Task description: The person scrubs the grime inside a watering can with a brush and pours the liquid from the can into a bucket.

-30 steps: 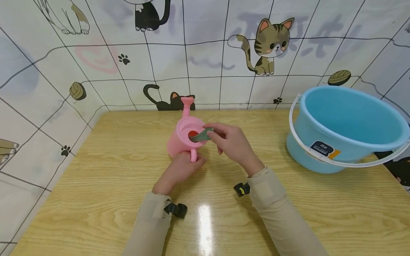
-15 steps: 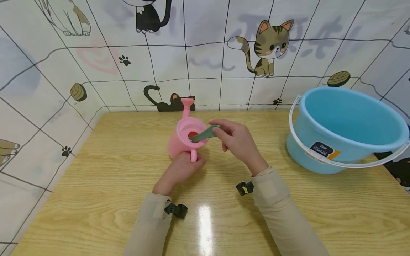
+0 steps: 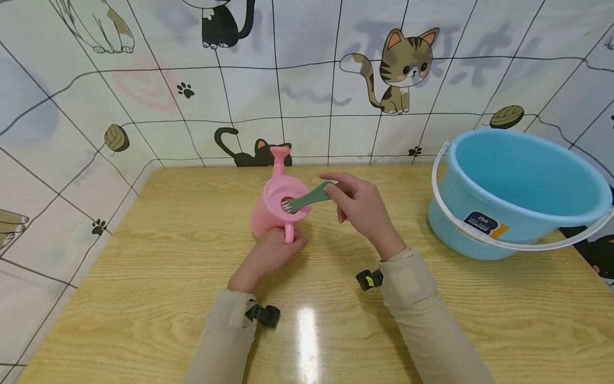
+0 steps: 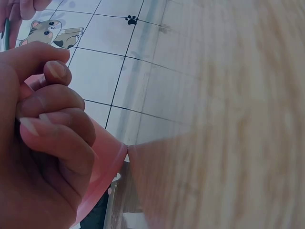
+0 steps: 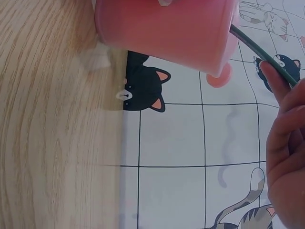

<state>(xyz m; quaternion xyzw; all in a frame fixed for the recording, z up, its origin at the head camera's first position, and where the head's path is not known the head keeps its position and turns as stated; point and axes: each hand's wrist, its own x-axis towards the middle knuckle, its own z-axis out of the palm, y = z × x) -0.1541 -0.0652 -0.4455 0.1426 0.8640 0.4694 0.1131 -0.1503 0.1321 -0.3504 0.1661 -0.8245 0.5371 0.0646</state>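
Observation:
A pink watering can [image 3: 265,214] stands on the wooden table, its spout toward the back wall. My left hand [image 3: 272,252] grips the can's handle [image 3: 289,232]; in the left wrist view the fingers of my left hand [image 4: 52,114] are curled. My right hand [image 3: 362,207] pinches the end of a green-handled fork [image 3: 312,197] between thumb and fingers. The fork slants down to the left, its pale tines over the can's opening. Something red shows inside the can behind the tines, mostly hidden. In the right wrist view the fork's handle [image 5: 262,54] appears edge-on at the can's rim.
A large light-blue bucket [image 3: 484,208] with a white handle [image 3: 434,178] stands at the right of the table [image 3: 144,298]. Behind and at the left hangs a white sheet [image 3: 307,96] with grid lines and cartoon cats.
My right hand has moved up and to the right, drawing the fork partly out of the can, so its tines now show. The left hand and the can have stayed in place.

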